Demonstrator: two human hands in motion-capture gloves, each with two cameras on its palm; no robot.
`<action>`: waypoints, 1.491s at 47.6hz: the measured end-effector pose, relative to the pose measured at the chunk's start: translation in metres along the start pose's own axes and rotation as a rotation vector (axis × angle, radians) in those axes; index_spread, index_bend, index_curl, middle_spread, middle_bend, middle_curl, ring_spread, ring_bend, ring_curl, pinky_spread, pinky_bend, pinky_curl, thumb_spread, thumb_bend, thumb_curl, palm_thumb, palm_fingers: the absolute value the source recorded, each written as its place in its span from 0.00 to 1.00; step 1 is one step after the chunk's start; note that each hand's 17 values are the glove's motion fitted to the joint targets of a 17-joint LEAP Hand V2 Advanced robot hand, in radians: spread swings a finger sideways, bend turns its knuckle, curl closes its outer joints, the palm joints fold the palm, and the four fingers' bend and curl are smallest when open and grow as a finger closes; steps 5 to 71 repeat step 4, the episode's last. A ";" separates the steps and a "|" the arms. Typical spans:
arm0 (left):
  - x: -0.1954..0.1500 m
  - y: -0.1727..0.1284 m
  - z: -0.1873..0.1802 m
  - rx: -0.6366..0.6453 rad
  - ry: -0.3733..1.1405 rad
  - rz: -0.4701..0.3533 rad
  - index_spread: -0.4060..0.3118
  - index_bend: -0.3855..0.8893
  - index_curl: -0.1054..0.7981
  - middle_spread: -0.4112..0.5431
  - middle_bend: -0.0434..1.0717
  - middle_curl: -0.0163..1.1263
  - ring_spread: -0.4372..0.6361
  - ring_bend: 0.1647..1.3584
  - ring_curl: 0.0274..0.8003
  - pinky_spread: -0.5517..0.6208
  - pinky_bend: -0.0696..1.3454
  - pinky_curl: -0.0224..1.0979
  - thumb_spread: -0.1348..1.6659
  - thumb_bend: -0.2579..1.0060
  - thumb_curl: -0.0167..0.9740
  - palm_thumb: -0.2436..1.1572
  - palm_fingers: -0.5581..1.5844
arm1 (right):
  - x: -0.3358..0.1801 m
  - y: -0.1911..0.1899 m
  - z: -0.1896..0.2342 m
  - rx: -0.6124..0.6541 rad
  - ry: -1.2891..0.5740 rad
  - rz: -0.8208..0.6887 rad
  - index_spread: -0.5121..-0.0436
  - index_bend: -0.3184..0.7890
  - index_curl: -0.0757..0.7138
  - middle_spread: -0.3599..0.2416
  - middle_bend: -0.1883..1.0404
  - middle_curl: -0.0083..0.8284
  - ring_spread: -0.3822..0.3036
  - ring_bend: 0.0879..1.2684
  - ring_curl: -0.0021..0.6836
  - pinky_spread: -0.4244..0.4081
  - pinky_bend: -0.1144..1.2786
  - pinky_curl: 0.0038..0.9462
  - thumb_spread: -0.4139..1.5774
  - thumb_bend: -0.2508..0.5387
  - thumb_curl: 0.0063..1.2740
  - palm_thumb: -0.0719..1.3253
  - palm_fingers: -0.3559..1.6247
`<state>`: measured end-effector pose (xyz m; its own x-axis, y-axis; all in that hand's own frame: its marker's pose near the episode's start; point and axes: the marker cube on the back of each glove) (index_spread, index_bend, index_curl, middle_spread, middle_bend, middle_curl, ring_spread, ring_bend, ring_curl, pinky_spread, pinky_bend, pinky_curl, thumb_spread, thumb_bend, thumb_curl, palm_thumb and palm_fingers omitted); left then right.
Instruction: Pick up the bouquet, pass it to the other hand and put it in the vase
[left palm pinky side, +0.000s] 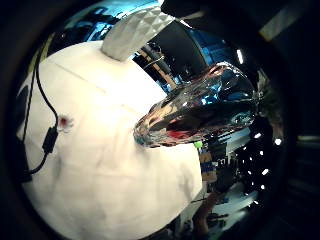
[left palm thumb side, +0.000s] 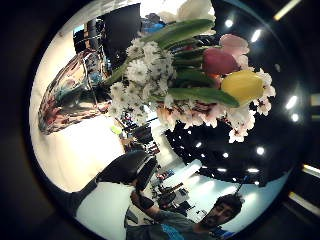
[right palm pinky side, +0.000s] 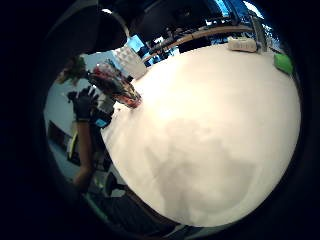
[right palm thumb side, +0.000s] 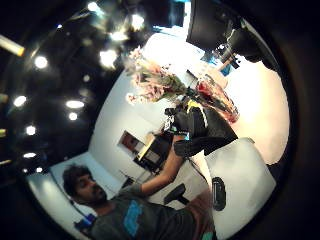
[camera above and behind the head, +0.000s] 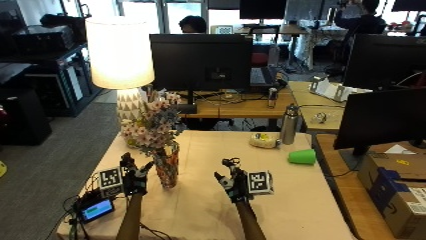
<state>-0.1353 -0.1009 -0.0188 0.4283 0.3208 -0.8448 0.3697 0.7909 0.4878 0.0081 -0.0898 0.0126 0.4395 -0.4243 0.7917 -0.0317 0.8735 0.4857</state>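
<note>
The bouquet (camera above and behind the head: 154, 125) of white, pink and yellow flowers stands upright in the glass vase (camera above and behind the head: 166, 169) at the left of the cream table (camera above and behind the head: 279, 200). My left hand (camera above and behind the head: 135, 173) is just left of the vase, fingers spread and holding nothing. My right hand (camera above and behind the head: 231, 183) hovers over the table's middle, right of the vase, fingers also spread and empty. The left palm views show the vase (left palm pinky side: 200, 107) and the flower heads (left palm thumb side: 190, 75) close by. The right palm views show the vase (right palm pinky side: 115, 85) and the bouquet (right palm thumb side: 155, 82) with the left hand (right palm pinky side: 82, 102) beside them.
A lit lamp (camera above and behind the head: 120, 55) stands behind the vase at the table's back left. A metal bottle (camera above and behind the head: 288, 124), a pale bundle (camera above and behind the head: 265, 141) and a green cup (camera above and behind the head: 303, 156) sit at the back right. A small screen device (camera above and behind the head: 96, 210) lies near the front left corner.
</note>
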 end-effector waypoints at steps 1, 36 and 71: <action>0.000 0.004 0.000 0.001 0.005 -0.091 0.87 0.35 0.13 0.78 0.22 0.30 0.84 0.47 0.31 0.90 0.53 0.32 0.48 0.17 0.35 0.34 0.21 | 0.001 0.000 -0.001 0.002 0.009 -0.004 0.48 0.40 0.49 0.36 0.39 0.56 0.37 0.24 0.61 0.89 0.21 0.33 0.73 0.29 0.37 0.60 0.63; -0.001 0.007 0.000 0.007 0.010 -0.173 0.87 0.35 0.13 0.78 0.22 0.30 0.84 0.47 0.31 0.90 0.53 0.32 0.48 0.17 0.35 0.34 0.21 | 0.001 0.001 -0.001 0.003 0.017 -0.002 0.48 0.40 0.49 0.36 0.39 0.56 0.37 0.24 0.61 0.89 0.21 0.33 0.73 0.29 0.37 0.60 0.63; -0.001 0.007 0.000 0.007 0.010 -0.173 0.87 0.35 0.13 0.78 0.22 0.30 0.84 0.47 0.31 0.90 0.53 0.32 0.48 0.17 0.35 0.34 0.21 | 0.001 0.001 -0.001 0.003 0.017 -0.002 0.48 0.40 0.49 0.36 0.39 0.56 0.37 0.24 0.61 0.89 0.21 0.33 0.73 0.29 0.37 0.60 0.63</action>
